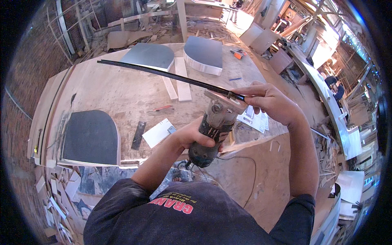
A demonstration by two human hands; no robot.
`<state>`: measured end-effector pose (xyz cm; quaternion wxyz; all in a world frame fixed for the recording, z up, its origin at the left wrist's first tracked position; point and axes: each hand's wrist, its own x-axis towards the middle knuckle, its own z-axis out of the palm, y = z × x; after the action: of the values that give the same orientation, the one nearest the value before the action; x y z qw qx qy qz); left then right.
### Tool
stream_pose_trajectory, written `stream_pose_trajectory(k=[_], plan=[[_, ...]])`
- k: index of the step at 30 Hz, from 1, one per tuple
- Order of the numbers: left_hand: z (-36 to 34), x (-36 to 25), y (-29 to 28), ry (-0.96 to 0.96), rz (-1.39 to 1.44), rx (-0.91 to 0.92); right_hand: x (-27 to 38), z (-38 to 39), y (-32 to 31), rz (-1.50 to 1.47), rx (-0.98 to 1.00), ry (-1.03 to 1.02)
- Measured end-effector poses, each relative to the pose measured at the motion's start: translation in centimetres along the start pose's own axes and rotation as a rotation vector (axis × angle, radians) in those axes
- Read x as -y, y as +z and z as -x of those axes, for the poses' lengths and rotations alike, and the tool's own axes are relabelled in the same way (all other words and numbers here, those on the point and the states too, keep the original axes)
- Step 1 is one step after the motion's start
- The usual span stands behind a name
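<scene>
My left hand point(197, 132) is wrapped round the body of a trim router point(214, 122), whose flat base points up and away from me. A dark cord leaves its lower end. My right hand point(267, 100) pinches the near end of a long thin black strip point(163, 74) between thumb and fingers. That end lies at the router's base; whether it touches the bit I cannot tell. The strip slants away to the far left, over the wooden worktable point(134, 96). Beneath the strip's middle, two pale wood strips point(182, 83) rest on the table.
Dark-topped panels with rounded corners lie near left point(90, 136), far middle point(151, 55) and far right point(203, 52). A white sheet point(158, 133), a dark flat bar point(139, 134), a red pen point(164, 108), printed papers point(254, 119) and an orange tool point(238, 53) are scattered about. Wood scraps point(61, 200) litter the floor.
</scene>
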<state>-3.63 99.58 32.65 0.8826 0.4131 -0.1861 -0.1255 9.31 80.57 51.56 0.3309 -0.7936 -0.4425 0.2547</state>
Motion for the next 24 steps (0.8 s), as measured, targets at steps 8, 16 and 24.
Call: stream_pose_trajectory(k=[8,16,24], plan=[[1.0,-0.3,-2.9,-0.019,0.087,-0.025,-0.8,-3.9,1.0,-0.063,0.041,0.008],[5.4,-0.2,-9.6,0.161,-0.028,-0.266,-8.9,-9.9,7.2,0.01,-0.314,0.178],[14.6,-0.3,-14.5,0.266,0.094,-0.712,-33.5,-15.4,31.4,0.289,-0.363,0.166]])
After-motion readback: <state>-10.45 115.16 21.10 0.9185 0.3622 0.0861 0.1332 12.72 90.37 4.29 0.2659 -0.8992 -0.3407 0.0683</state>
